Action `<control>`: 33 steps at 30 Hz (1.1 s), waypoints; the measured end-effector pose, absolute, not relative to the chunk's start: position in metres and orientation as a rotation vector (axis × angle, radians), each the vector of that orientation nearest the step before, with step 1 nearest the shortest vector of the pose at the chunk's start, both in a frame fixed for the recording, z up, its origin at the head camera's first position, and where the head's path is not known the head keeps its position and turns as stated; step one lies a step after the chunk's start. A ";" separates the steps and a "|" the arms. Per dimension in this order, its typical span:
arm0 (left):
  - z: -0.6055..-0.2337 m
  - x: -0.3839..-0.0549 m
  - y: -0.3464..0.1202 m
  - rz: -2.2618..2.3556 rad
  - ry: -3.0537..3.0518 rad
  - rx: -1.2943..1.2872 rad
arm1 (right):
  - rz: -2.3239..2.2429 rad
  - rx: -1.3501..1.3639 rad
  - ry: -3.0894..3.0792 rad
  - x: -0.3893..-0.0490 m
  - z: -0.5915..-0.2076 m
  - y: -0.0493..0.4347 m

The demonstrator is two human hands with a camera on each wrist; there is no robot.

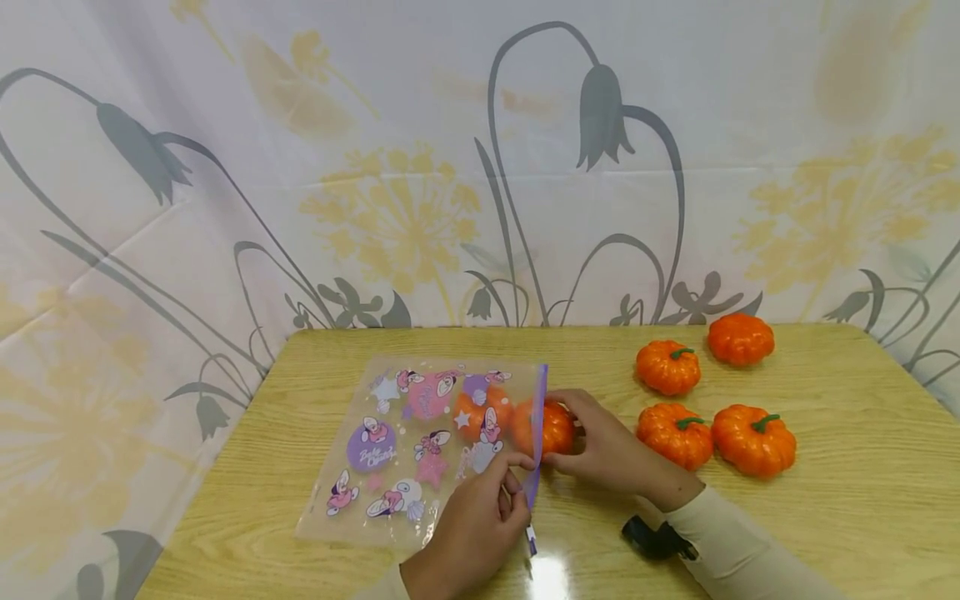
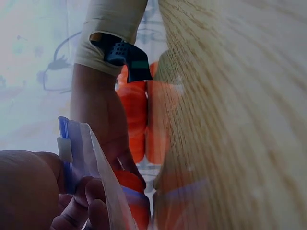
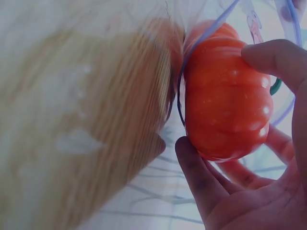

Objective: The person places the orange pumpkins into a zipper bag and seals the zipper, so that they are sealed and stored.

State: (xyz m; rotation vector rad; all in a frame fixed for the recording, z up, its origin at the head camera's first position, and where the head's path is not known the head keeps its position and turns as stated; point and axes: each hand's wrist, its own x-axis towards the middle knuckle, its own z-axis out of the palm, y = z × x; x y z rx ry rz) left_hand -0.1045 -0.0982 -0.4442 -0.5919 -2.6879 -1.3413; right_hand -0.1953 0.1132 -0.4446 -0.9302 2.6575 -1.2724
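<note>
A clear zip bag [image 1: 352,500] printed with cartoon figures lies on the table, its purple zip edge toward the right. My left hand [image 1: 476,521] pinches that edge between thumb and fingers; the bag's white slider [image 2: 64,149] shows beside them. At the mouth, my right hand [image 1: 600,442] grips a small orange pumpkin [image 3: 228,100], thumb on one side and fingers round the other. The pumpkin is partly inside the bag, past the zip edge. Another pumpkin [image 1: 480,417] shows through the film, deeper in the bag.
Several more orange pumpkins stand on the right of the wooden table [image 1: 862,417]: one far back [image 1: 741,339], one left of it [image 1: 663,371], and two nearer [image 1: 752,442]. A black device [image 1: 652,537] sits at my right wrist. Behind hangs a flower-patterned cloth [image 1: 525,208].
</note>
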 end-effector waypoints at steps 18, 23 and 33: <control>-0.444 -0.104 -0.098 -1.410 -2.720 -0.667 | -1.415 -0.636 2.586 -0.194 -0.441 0.110; -0.444 -0.103 -0.099 -1.396 -2.731 -0.676 | -1.475 -0.604 2.566 -0.195 -0.441 0.108; -0.445 -0.104 -0.099 -1.382 -2.734 -0.699 | -1.552 -0.496 2.507 -0.194 -0.440 0.108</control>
